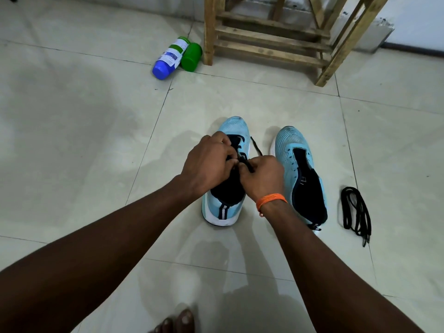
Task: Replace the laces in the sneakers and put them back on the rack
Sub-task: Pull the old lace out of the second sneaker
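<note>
1. Bottle (168,59) lies on the floor (72,145) beside the rack (269,48), clear of the work.
2. Left hand (208,162) pinches the black lace (255,146) over the left sneaker (234,128), probably to steady an eyelet.
3. Right hand (263,177) has its grip clamped on the same lace, likely to feed it.
4. Right sneaker (288,145) stands unlaced, with the spare lace (356,212) ready beside it.

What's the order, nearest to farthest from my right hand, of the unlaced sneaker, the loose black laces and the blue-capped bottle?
1. Unlaced sneaker, just beside the right hand.
2. Loose black laces, on the floor farther right.
3. Blue-capped bottle, lying far ahead to the left.
</note>
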